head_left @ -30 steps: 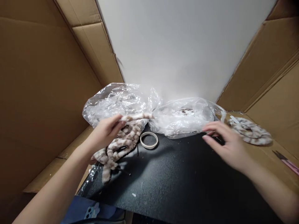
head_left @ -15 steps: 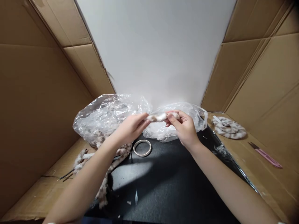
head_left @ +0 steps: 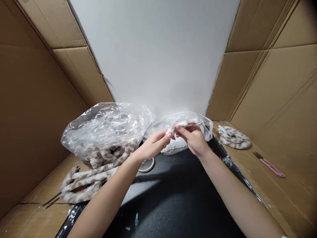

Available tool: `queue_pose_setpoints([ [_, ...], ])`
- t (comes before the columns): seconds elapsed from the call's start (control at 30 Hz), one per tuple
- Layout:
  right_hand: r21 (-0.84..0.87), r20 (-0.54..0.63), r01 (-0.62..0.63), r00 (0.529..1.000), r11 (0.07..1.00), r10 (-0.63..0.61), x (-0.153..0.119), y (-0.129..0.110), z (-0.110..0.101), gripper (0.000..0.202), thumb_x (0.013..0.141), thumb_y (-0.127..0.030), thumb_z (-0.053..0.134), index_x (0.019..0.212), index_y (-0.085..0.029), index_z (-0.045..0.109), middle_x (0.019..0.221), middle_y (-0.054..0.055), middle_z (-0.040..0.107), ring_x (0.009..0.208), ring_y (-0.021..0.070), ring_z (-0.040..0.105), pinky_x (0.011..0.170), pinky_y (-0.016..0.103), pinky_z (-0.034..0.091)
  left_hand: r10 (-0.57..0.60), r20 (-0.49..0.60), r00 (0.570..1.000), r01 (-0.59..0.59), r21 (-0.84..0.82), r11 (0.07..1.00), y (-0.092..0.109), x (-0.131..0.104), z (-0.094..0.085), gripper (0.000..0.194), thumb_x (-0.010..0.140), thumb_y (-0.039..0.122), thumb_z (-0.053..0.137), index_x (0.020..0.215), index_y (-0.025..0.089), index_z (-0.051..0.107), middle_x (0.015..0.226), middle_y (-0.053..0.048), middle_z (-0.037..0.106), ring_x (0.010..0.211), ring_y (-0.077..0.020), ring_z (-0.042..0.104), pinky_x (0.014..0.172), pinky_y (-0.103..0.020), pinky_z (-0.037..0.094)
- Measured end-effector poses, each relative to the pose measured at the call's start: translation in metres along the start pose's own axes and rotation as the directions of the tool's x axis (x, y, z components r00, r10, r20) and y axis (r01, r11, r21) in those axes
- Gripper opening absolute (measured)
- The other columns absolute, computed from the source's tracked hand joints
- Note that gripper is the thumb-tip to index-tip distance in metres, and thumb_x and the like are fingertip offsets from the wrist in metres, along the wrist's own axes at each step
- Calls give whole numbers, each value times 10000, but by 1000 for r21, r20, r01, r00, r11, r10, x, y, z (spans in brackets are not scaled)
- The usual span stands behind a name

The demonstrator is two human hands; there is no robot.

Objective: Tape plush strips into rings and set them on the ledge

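One fuzzy strip (head_left: 183,123) sits pinched in the grip of left hand (head_left: 154,145) and right hand (head_left: 195,141), with loose strips (head_left: 85,181) at left and one coil (head_left: 234,137), seemingly wound, at right.

head: worn on head | faces forward and down | near, above both hands (head_left: 170,138)

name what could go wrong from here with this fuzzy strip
The left hand and right hand pinch the fuzzy strip close together, so a slip could drop it onto the clear bag behind.

The tape ring lies under the left forearm and might get knocked.
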State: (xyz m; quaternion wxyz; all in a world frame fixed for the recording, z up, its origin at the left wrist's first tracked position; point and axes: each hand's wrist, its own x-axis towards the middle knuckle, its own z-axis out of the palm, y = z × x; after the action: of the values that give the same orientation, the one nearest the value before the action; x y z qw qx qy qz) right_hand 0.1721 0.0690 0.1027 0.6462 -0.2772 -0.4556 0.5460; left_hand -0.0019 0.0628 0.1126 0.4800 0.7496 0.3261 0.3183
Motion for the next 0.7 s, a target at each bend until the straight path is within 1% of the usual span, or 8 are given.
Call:
queue_pose_setpoints([
  [0.07,41,-119,122,986,992,-116,10,-9,-10,275,561,-385,886,702,-202,737,709,-14,708,624,89,625,549,188,529,-87,54,995,94,-153,984,-5,0,-5,331,952,478,447,928,169,562,625,56,342,516,-77,311,491,-209,270],
  [0.13,70,-264,245,939,967,-218,19,-21,-27,260,568,-361,888,713,-219,725,741,-29,702,625,79,619,535,177,525,-142,86,986,159,-245,956,-12,-2,-12,315,941,468,483,901,165,560,614,63,313,505,-66,287,475,-194,250],
  [0.2,56,-351,328,891,943,-289,27,-33,-45,242,591,-343,879,715,-216,715,729,-38,683,598,67,597,512,170,512,-175,116,978,203,-311,929,-20,-5,-20,302,931,453,513,889,159,564,602,69,286,496,-60,254,457,-183,220],
  [0.27,34,-379,368,865,929,-329,33,-43,-61,213,629,-322,860,717,-204,706,702,-41,658,578,60,575,503,170,499,-198,142,970,237,-365,900,-26,-7,-26,293,925,441,530,887,153,570,598,70,284,492,-56,239,447,-175,209],
  [0.33,22,-404,381,849,924,-340,35,-49,-71,180,660,-295,838,710,-196,696,676,-43,634,557,55,551,497,173,485,-218,156,963,265,-420,868,-31,-9,-29,286,919,430,543,867,150,568,603,67,295,490,-51,239,440,-165,214],
  [0.5,-23,-509,360,799,933,-321,36,-52,-79,117,701,-244,786,678,-194,683,656,-43,612,542,60,510,500,188,465,-298,173,939,345,-498,796,-38,-10,-26,274,887,409,590,798,158,527,580,86,246,459,-42,178,397,-144,178],
  [0.57,-33,-514,359,794,933,-324,37,-51,-82,123,692,-246,793,672,-193,684,661,-33,610,556,71,508,514,205,464,-321,170,932,361,-529,768,-39,-11,-25,259,874,390,605,790,163,514,569,92,236,450,-39,154,389,-139,160],
  [0.7,-72,-441,372,820,925,-364,40,-48,-95,138,690,-280,818,699,-232,689,710,-5,633,618,119,535,577,274,481,-334,196,922,385,-552,740,-42,-10,-23,256,858,363,613,746,169,491,557,96,217,444,-39,139,390,-143,146],
])
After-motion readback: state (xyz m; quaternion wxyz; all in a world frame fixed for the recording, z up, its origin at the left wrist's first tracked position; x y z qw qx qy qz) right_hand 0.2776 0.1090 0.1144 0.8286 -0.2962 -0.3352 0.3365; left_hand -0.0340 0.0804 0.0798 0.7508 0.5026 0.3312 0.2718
